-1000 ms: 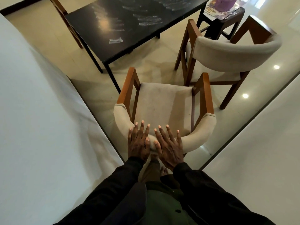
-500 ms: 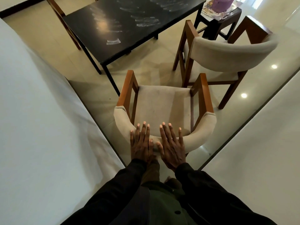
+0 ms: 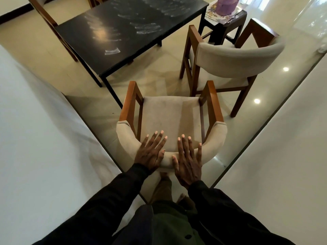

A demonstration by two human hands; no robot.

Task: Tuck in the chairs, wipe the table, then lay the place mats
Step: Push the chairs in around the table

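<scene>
A beige-cushioned chair (image 3: 169, 117) with wooden arms is seen from above at the centre of the frame. Its curved padded back is nearest the viewer and its open front is turned toward 12 o'clock. The left hand (image 3: 150, 153) is laid flat on the padded back at about 7 o'clock of the seat. The right hand (image 3: 188, 162) is laid beside it at about 5 o'clock, with a short stretch of padding left bare between them. The fingers (image 3: 184, 147) of both hands are held straight and spread wide, draped over the top of the back with their tips out above the seat; nothing is gripped or pinched. Black sleeves (image 3: 115, 200) are seen running from the wrists down to the bottom edge. The chair is not tucked in: it stands apart from the black tabletop (image 3: 123, 32), which lies toward 11 o'clock. Pale chalky smears (image 3: 112, 51) are scattered across that tabletop. A second chair (image 3: 238, 55) of the same kind is placed at 2 o'clock, close beside the first, with its rounded back turned toward 3 o'clock; whether the two touch cannot be told. A third chair (image 3: 44, 20), cut off by the frame, is seen at 10 o'clock, at the far left end of the tabletop. At 1 o'clock a small dark stool (image 3: 228, 28) carries a purple object (image 3: 227, 4) set on printed sheets; whether these are place mats cannot be told. A glossy cream floor (image 3: 159, 71) lies beneath everything.
</scene>
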